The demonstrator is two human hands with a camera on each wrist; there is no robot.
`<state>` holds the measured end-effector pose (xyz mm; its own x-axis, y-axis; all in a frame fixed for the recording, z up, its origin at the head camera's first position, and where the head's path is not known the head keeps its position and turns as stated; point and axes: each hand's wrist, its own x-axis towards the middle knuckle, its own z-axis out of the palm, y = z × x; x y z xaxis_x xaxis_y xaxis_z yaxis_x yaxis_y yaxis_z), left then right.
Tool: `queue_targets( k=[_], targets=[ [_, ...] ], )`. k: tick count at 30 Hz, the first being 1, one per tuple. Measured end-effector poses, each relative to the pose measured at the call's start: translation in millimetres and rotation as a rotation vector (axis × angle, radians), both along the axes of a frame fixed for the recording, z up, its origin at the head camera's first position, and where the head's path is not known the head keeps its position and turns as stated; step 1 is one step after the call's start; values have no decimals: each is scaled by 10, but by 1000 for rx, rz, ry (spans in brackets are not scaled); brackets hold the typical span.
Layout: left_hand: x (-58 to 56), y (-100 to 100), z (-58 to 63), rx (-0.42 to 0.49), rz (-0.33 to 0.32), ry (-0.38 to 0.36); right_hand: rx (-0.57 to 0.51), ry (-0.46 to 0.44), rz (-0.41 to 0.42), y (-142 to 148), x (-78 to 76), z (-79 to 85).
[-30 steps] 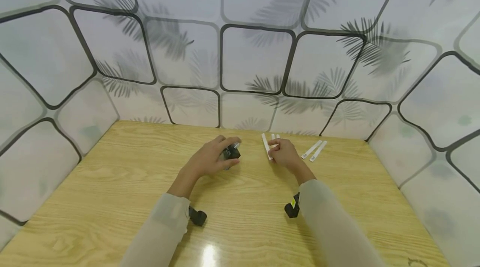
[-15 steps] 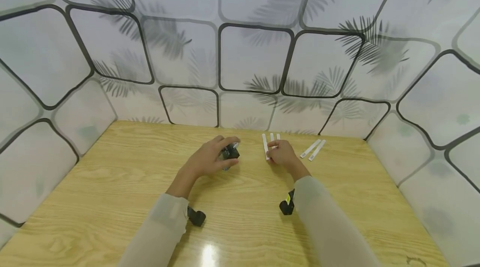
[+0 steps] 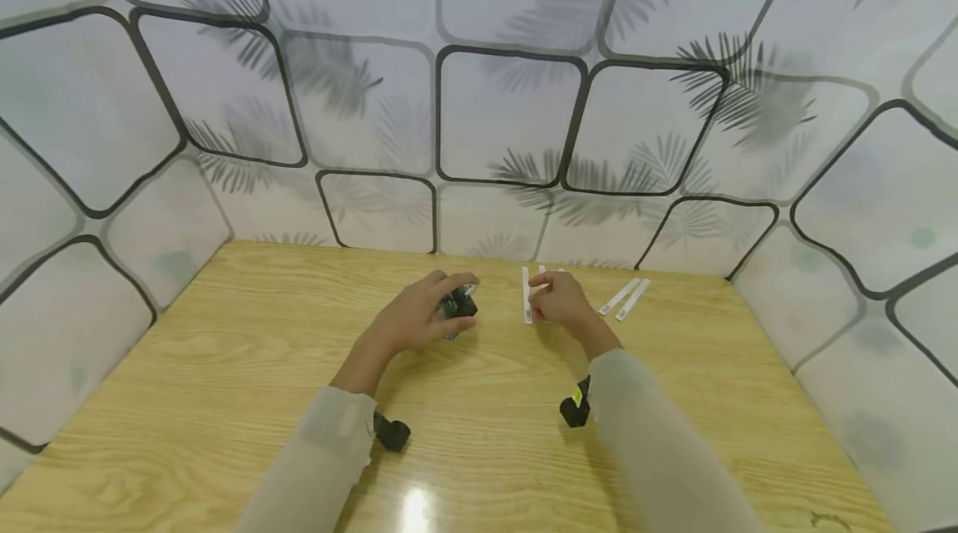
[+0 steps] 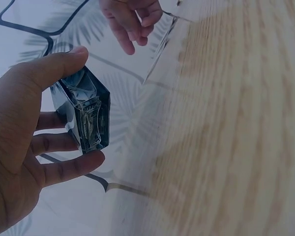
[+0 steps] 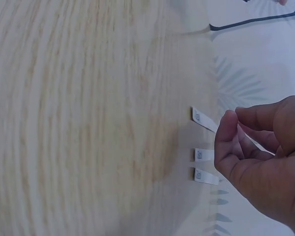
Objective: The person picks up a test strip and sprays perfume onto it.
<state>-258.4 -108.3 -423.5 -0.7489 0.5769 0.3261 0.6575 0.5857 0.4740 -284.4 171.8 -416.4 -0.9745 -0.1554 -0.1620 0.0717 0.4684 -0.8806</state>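
Head view: left hand (image 3: pixel 419 313) grips a dark, glassy, faceted block (image 3: pixel 461 303), thumb on one side, fingers on the other. Can't tell if the block touches the table. Any lettering on it: not readable from here.

Right hand (image 3: pixel 563 300) is beside the white flat narrow strips, fingers loosely bent, small gap between thumb and index tips. Nearest strip (image 3: pixel 527 297) lies just left of those fingertips, lengthwise away from the person; contact can't be told.

Strip count from head: 5. Three at the right hand, two of them partly hidden behind it; the other pair (image 3: pixel 626 298) lies slanted, to the right of that hand. Dark printing sits on the ends nearer the person, too small to read.

Right wrist view: 3 strip ends, each with a dark printed square (image 5: pixel 199 155), content unreadable. Head shows those only as specks, or not at all.

Left wrist view: inner facets and clear edges of the block, which head hides behind the fingers.

Further out: 2 black wrist devices (image 3: pixel 392 433), one per wrist, yellow patch on the right one only. 2 pale sleeves (image 3: pixel 325 441). Wood-grain table (image 3: pixel 479 450) under both hands; white leaf-print wall covering (image 3: pixel 509 117) beyond them.
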Motion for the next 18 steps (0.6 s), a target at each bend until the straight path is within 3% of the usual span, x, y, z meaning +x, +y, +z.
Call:
queue_targets(
  k=[8, 18],
  targets=[
    [2, -6, 0, -10, -3, -3, 26, 38, 39, 101, -2, 110],
    [0, -4, 13, -7, -8, -6, 193, 143, 93, 423, 56, 148]
  ],
)
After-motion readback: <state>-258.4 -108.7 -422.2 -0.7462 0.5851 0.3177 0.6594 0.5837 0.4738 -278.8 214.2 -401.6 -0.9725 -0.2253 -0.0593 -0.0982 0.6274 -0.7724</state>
